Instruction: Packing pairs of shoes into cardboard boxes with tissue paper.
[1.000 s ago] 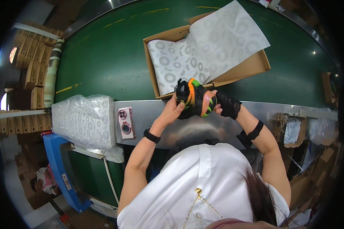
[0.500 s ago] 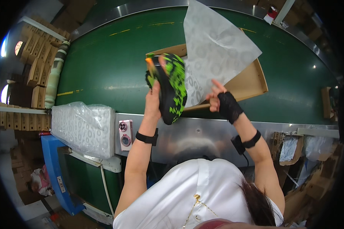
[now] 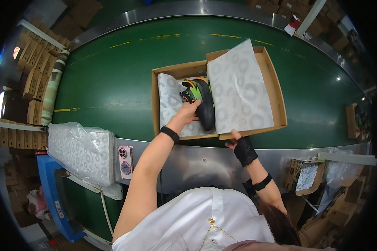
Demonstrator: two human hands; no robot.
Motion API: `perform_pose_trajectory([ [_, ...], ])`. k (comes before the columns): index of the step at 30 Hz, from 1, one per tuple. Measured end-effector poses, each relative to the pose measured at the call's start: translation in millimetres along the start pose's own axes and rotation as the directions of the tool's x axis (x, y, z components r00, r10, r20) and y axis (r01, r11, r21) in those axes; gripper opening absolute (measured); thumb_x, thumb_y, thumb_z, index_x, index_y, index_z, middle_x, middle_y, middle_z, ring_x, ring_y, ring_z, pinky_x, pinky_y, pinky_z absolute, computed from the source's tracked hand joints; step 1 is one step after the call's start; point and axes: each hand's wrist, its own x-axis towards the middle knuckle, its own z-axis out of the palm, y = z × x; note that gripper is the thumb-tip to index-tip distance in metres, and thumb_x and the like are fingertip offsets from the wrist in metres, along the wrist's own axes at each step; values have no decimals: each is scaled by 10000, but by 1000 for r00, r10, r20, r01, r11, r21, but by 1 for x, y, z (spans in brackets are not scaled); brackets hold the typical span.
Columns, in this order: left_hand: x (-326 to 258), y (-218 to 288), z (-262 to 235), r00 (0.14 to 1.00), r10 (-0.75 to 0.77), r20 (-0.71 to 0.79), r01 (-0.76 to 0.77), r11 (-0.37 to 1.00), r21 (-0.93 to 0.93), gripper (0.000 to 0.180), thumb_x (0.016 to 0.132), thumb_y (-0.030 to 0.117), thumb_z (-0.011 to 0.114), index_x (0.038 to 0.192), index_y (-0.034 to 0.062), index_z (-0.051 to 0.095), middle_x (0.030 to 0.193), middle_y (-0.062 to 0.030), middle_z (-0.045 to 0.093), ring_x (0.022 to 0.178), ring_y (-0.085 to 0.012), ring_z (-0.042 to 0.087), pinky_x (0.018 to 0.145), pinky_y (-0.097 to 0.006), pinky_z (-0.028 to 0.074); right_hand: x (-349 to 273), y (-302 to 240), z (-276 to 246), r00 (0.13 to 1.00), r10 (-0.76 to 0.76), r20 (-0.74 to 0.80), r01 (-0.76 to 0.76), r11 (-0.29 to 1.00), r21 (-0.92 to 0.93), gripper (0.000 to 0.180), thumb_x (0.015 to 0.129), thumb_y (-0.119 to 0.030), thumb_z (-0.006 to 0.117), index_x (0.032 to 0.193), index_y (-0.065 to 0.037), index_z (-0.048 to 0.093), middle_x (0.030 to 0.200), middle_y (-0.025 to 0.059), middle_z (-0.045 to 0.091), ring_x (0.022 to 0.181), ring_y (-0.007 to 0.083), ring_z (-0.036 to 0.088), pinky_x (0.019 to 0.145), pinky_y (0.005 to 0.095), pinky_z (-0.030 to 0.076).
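Observation:
A black shoe [image 3: 205, 106] with green and orange patches lies tilted on its side in an open cardboard shoebox [image 3: 156, 104]. My left hand [image 3: 190, 112] is closed around its middle, thumb on top. Patterned grey-white tissue paper [image 3: 238, 83] lines the box under the shoe and spreads over the lid side on the right. At the box's near edge, my right hand [image 3: 241, 147], in a black fingerless glove, grips the cardboard rim, with its thumb above by the paper and other fingers lower. Some of its fingertips are hidden.
The box sits on a green conveyor belt [image 3: 104, 92] with a metal border [image 3: 205, 167]. At the near left lie a plastic-wrapped stack of patterned paper [image 3: 81, 152] and a pink phone [image 3: 125, 162]. Cardboard boxes [image 3: 35, 62] are piled at far left; an open carton [image 3: 306, 178] stands at right.
My left hand has lowered the shoe into the box. The raised tissue paper has come down over the right side. My right hand has moved nearer, onto the box's near edge.

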Motion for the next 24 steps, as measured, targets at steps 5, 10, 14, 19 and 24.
perform_pose_trajectory([
  [5,-68,10,-29,920,390,-50,-392,917,-69,483,865,329,456,1145,-57,384,1115,-198,471,1041,-302,468,839,-419,411,5,0,23,833,-509,-219,465,857,-221,287,710,-177,661,930,-39,539,916,66,553,880,157,517,736,314,434],
  [10,-106,-2,-86,715,517,-470,-581,814,12,527,867,433,390,1085,-39,476,1047,-165,539,994,-242,506,789,-346,420,31,10,56,463,-786,409,524,-129,-842,618,643,6,512,1228,-160,404,1255,152,357,1134,301,355,829,527,290],
  [14,-77,-54,-94,636,699,-328,-363,645,672,527,874,432,377,996,-56,533,918,-175,589,881,-251,552,741,-337,414,42,40,64,440,-682,584,337,-477,-812,648,685,32,456,1220,-331,407,1293,151,323,1172,365,307,806,592,264],
  [19,-72,-52,-105,782,563,-267,-298,714,633,479,857,405,425,1037,-30,519,997,-161,565,971,-216,511,773,-335,408,28,30,65,534,-599,597,313,-515,-798,581,713,-10,453,1210,-310,424,1278,162,343,1167,357,326,804,595,283],
  [24,-85,-27,-104,936,349,-50,-347,884,-313,537,782,420,506,1159,43,451,1125,-94,514,1012,-201,501,838,-329,410,15,-17,92,527,-563,637,365,-527,-768,469,739,-73,450,1157,-282,479,1235,155,399,1146,343,365,818,589,289],
])
